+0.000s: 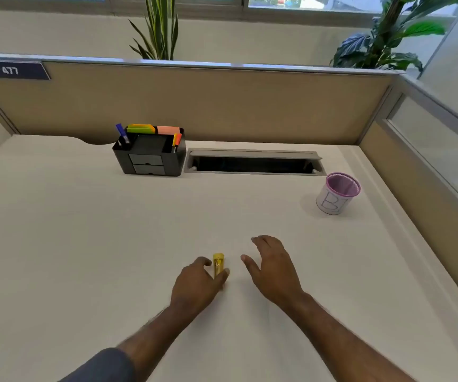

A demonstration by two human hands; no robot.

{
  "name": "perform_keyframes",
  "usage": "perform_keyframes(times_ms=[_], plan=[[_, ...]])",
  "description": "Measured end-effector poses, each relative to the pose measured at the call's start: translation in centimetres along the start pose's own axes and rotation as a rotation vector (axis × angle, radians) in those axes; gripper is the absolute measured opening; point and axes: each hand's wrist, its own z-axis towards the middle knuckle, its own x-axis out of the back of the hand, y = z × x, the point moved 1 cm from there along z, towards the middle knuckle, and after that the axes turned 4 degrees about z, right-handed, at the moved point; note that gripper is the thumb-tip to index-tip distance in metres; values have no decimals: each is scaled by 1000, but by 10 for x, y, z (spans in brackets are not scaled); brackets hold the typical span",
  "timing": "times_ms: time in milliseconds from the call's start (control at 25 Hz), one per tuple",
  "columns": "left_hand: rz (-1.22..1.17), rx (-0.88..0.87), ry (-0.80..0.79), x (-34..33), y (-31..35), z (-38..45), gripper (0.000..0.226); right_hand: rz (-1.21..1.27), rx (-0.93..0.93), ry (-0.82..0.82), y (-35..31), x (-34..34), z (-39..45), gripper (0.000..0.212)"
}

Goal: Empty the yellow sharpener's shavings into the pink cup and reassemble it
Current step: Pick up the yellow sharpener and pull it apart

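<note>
Sharpener (218, 265) between left hand (196, 288) fingers (222, 275), right hand (273, 267) beside

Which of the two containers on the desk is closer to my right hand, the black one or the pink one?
The pink mesh cup with the white paper label, at the far right, is closer to your right hand. The black desk organizer holding pens sits far back left.

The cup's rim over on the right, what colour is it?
Pink-purple rim, seen in the head view.
</note>
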Motion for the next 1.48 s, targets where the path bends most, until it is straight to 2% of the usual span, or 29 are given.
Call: perform_keyframes(times_ms=[120, 240, 320, 480, 640, 760, 840, 1000, 1120, 1280, 1480], plan=[[29, 37, 22, -8, 2, -1, 60, 123, -50, -30, -1, -11, -3, 46], [-3, 46, 41, -7, 7, -2, 39, 225, -103, -77, -6, -20, -8, 41], [-72, 9, 54, -5, 9, 0, 29, 328, -179, -90, -11, -20, -7, 41], [-377, -97, 71, -3, 17, -9, 21, 685, -380, -94, -24, -17, -4, 35], [-439, -201, 15, 2, 29, -18, 20, 973, -340, -100, -36, -5, -2, 17], [-388, -215, 5, 17, 34, -18, 29, 990, -311, -66, -37, 6, -3, 13], [-446, -232, -30, 34, 32, -12, 35, 1032, -317, -94, -36, 15, -3, 12], [-603, -298, -257, 59, 41, -6, 34, 1195, -330, -282, -46, 24, -2, 23], [-722, -341, -369, 61, 51, -9, 29, 1251, -304, -337, -54, 26, -4, 29], [-766, -386, -326, 58, 55, -16, 27, 1239, -282, -333, -56, 30, -7, 41], [-759, -417, -316, 57, 59, -19, 25, 1229, -284, -315, -54, 32, -10, 38]])
